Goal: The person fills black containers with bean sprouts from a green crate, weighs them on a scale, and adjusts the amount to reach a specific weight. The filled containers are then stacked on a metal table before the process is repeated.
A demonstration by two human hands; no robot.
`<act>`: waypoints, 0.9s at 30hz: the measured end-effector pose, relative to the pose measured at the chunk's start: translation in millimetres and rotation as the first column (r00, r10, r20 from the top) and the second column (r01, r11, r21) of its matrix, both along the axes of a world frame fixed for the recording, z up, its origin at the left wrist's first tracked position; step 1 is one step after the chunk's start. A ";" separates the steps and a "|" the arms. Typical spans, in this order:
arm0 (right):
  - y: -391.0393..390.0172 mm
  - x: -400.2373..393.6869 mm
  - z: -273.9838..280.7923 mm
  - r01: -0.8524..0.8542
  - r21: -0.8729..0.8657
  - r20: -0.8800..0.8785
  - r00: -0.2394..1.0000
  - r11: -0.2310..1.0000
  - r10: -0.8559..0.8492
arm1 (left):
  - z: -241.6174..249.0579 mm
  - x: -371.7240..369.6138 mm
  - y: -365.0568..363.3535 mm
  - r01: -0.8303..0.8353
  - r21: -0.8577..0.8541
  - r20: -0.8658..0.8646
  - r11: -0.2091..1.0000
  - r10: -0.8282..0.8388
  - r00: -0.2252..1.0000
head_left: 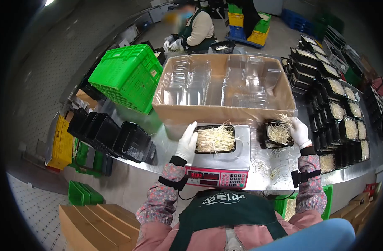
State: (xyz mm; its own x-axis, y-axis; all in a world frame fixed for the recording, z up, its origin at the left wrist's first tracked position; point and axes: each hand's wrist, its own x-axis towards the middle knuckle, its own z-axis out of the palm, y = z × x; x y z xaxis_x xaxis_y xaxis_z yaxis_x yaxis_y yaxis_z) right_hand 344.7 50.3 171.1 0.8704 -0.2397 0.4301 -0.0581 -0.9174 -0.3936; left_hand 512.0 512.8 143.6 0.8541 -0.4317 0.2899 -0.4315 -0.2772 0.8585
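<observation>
A black tray of pale sprouts (pixel 216 139) rests on the metal plate of a red digital scale (pixel 217 178). My left hand (pixel 187 143), in a white glove, lies against the left edge of this tray, its fingers extended. Right of the scale, a second black tray (pixel 276 133) holds more sprouts. My right hand (pixel 299 131), also gloved, is at that tray's right side, with fingers closed around a bunch of sprouts (pixel 286 122). Loose sprouts (pixel 271 169) lie scattered on the metal table (pixel 258 183) below the second tray.
An open cardboard box (pixel 225 113) of clear plastic lids stands behind the scale. Empty black trays (pixel 131 141) and a green crate (pixel 126 75) are at left. Filled trays (pixel 337 111) are stacked at right. Across the table sits a person (pixel 199 28) in gloves.
</observation>
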 end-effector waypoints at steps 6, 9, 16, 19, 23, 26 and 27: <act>-30.9 -6.2 -76.6 0.045 -0.172 -0.601 0.787 0.984 -0.141 | 6.6 7.0 39.7 -0.096 0.019 -0.001 0.995 0.096 0.995; 20.8 12.9 -8.4 0.050 -0.141 -0.287 0.954 0.989 -0.089 | 4.0 6.8 43.0 -0.097 0.030 -0.073 0.995 0.099 0.992; 250.5 96.1 9.0 -0.387 -0.124 -0.085 0.922 0.914 0.379 | -25.0 -7.6 -33.5 -0.111 0.210 0.195 0.971 0.070 0.978; 241.6 111.1 -3.6 -0.431 -0.221 -0.422 0.851 0.875 0.313 | -18.9 -17.8 -37.6 -0.218 0.573 0.551 0.790 -0.175 0.816; 199.0 108.5 -22.2 -0.474 -0.303 -0.589 0.775 0.827 0.228 | -22.0 -22.5 -40.2 -0.184 0.632 0.464 0.753 -0.177 0.868; 207.3 92.1 -31.4 -0.500 -0.271 -0.311 0.854 0.822 0.417 | -21.8 -21.8 -42.9 -0.183 0.661 0.461 0.728 -0.200 0.865; 204.4 92.6 -29.7 -0.492 -0.261 -0.317 0.856 0.831 0.408 | -22.0 -22.2 -42.8 -0.186 0.661 0.461 0.727 -0.197 0.866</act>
